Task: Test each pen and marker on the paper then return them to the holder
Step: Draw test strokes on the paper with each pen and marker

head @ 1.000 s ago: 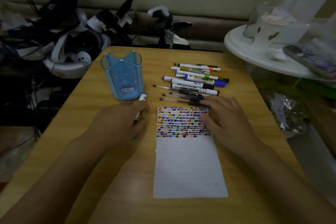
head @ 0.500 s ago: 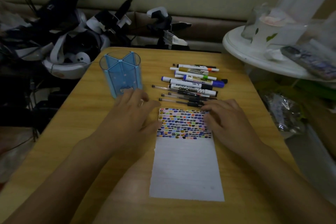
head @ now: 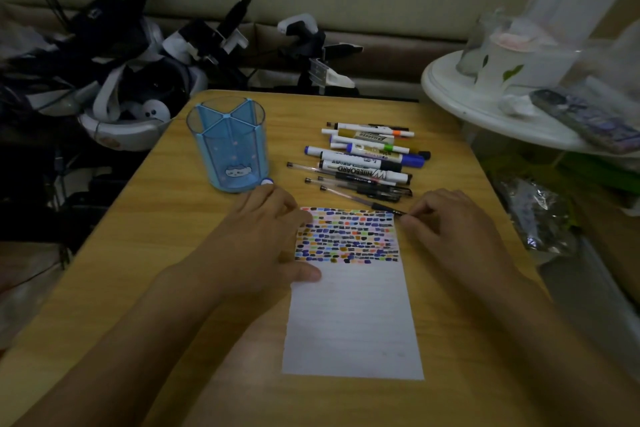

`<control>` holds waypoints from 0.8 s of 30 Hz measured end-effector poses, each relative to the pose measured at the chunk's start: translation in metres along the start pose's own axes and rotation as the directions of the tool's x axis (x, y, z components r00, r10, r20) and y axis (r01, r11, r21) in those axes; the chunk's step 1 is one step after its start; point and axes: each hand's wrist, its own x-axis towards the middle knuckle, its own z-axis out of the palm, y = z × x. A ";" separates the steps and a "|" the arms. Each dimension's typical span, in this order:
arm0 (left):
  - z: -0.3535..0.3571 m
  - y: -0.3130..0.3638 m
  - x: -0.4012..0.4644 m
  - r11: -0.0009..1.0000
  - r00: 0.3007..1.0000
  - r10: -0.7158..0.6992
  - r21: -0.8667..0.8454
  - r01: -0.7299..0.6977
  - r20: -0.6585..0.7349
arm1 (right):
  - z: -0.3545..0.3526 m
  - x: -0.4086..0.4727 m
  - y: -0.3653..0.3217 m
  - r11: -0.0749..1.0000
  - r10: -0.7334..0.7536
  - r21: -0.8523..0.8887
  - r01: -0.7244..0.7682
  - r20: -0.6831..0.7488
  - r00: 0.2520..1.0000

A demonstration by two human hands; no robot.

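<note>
Beside the holder (head: 228, 146), a marker (head: 266, 182) lay mostly hidden under the left hand (head: 263, 239), whose grip I cannot tell. The right hand (head: 450, 229) pinched a pen (head: 367, 201) over the paper (head: 353, 315).

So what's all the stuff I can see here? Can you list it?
table: one, light wood, under everything.
paper: one, white, middle of the table, top part filled with coloured marks.
holder: one, blue see-through, far left of the table, looks empty.
pens and markers: a pile, too overlapped to count, mostly white and black, beyond the paper.
blue-and-white marker: one, only its end shows, at the holder's base by the left hand.
black pen: one, at the paper's top right.
round stand: one, white, right, holding cups and clutter.
gadgets: a black-and-white heap, far left.
left hand: flat on the paper's left edge.
right hand: pinches the black pen.
</note>
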 end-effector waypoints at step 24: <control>0.001 0.003 0.005 0.986 0.982 -0.065 -0.165 0.036 -0.178 | -0.005 -0.006 -0.015 0.944 0.067 0.326 -0.046 -0.053 0.996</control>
